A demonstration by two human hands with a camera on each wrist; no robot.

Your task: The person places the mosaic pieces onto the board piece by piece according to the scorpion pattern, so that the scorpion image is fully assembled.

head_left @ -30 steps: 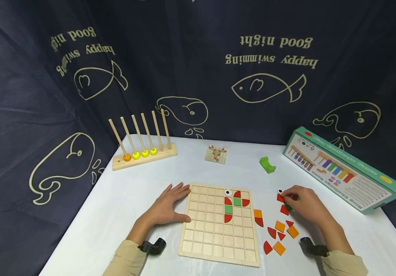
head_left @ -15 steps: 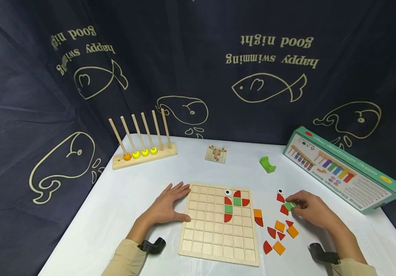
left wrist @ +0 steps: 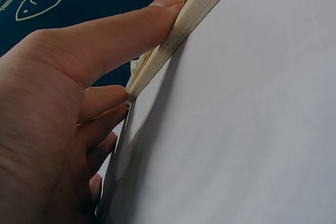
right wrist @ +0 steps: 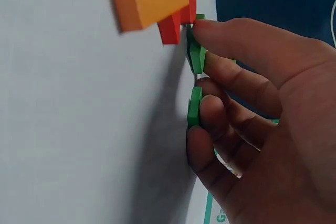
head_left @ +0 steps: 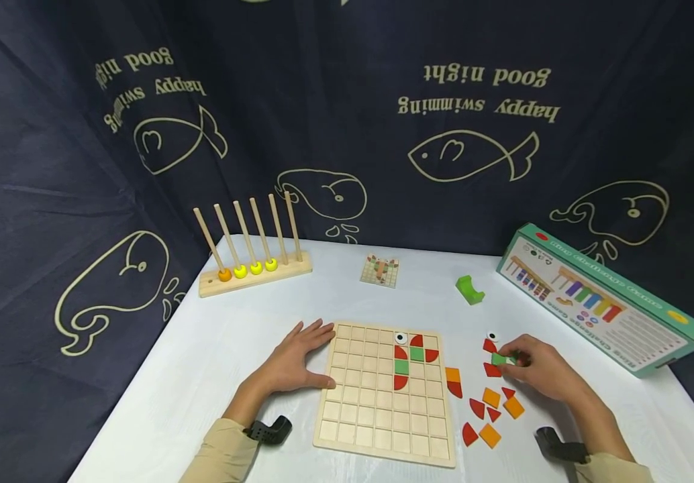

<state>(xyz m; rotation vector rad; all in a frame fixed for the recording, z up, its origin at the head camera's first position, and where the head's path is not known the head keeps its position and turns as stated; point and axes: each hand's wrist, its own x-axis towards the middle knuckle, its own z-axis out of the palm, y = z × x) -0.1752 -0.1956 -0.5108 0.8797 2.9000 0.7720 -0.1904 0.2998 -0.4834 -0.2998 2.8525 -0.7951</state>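
A wooden grid board (head_left: 353, 389) lies on the table, several red and green tiles and a round eye tile (head_left: 401, 338) set in its upper right cells. My left hand (head_left: 291, 359) rests at the board's left edge, fingers extended; its thumb (left wrist: 121, 38) touches the rim. To the right of the board, my right hand (head_left: 540, 365) pinches a green tile (head_left: 499, 359) between thumb and forefinger, close to the tabletop. Red tiles (head_left: 492, 369) lie beside it. Under the curled other fingers, the right wrist view shows a second green piece (right wrist: 195, 106).
Loose orange tiles (head_left: 490, 436) and red quarter-circle tiles (head_left: 470, 434) lie right of the board. Farther back are a pattern card (head_left: 380, 271), a green arched block (head_left: 470, 290), a peg stand (head_left: 256, 274) with beads, and a game box (head_left: 601, 302).
My right hand has come off the upper red tile onto the green tile and shifted it left, between the red tiles. A red tile there has shifted slightly left. The left hand stays put.
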